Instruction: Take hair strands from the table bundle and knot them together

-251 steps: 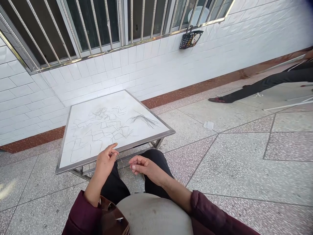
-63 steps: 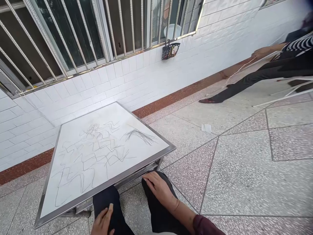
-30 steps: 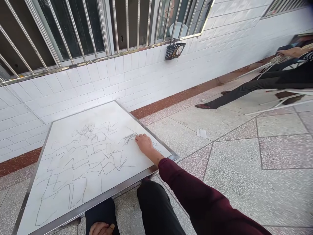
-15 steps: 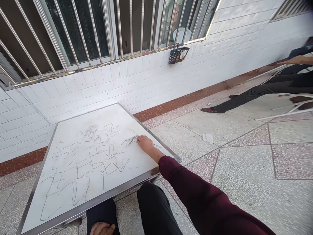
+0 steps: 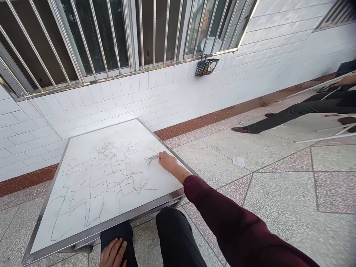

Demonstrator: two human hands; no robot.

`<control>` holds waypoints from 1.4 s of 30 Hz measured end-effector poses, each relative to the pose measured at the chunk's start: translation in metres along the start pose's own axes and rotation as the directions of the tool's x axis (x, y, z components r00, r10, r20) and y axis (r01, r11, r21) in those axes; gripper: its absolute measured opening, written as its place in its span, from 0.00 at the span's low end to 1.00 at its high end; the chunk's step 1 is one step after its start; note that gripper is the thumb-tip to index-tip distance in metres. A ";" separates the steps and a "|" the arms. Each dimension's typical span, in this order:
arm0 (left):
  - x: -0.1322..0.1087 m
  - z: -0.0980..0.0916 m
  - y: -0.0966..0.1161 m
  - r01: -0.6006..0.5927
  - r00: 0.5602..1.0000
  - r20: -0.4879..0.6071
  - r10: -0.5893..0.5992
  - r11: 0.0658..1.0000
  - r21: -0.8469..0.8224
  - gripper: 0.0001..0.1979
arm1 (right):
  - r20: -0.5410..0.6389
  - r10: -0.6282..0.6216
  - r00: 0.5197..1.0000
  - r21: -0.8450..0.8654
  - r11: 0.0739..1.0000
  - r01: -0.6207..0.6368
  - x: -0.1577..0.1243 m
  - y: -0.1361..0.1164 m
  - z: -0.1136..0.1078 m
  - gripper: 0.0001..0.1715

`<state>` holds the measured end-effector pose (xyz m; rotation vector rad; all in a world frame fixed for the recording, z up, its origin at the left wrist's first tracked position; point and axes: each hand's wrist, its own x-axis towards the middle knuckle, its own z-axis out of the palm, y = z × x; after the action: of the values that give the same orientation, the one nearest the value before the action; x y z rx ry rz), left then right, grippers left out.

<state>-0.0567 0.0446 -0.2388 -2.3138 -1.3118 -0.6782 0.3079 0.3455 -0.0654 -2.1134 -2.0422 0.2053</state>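
Observation:
My right hand lies closed on the right part of a white-topped table, its fingers over a loose bundle of thin dark strands. The bundle's ends fan out to the left of my fingertips, and a bit shows below the hand. Spread over the rest of the tabletop are many single bent strands, wire-like and zigzagged. A small tangled clump of them sits toward the back. Down on my left knee rests my left hand, fingers laid out flat, holding nothing.
A metal rim edges the table. Behind it rises a white tiled wall with a barred window and a small hanging basket. At right, a seated person's leg stretches over the floor, near a white paper scrap.
The whole view has shifted slightly. My right hand stays closed over the bundle, with less strand showing on its right side. The fingers of my left hand lie more stretched out on the knee.

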 end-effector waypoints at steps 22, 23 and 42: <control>-0.004 -0.065 -0.011 0.622 0.763 0.402 -0.507 0.745 -0.241 0.24 | -0.385 -0.003 0.923 0.485 0.850 0.205 -0.097 -0.016 -0.069 0.09; 0.011 -0.079 -0.012 0.679 0.729 0.398 -0.558 0.661 -0.319 0.24 | -0.366 -0.036 0.930 0.509 0.829 0.232 -0.111 -0.022 -0.071 0.09; 0.185 -0.215 0.052 0.571 0.791 0.564 -0.238 -0.045 -0.820 0.28 | -0.376 -0.476 0.795 0.560 0.567 0.604 -0.280 -0.096 -0.091 0.08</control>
<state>0.0246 0.0264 0.0376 -2.9703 -2.1919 -2.1794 0.2248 0.0648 0.0351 -0.9752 -1.9875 0.5186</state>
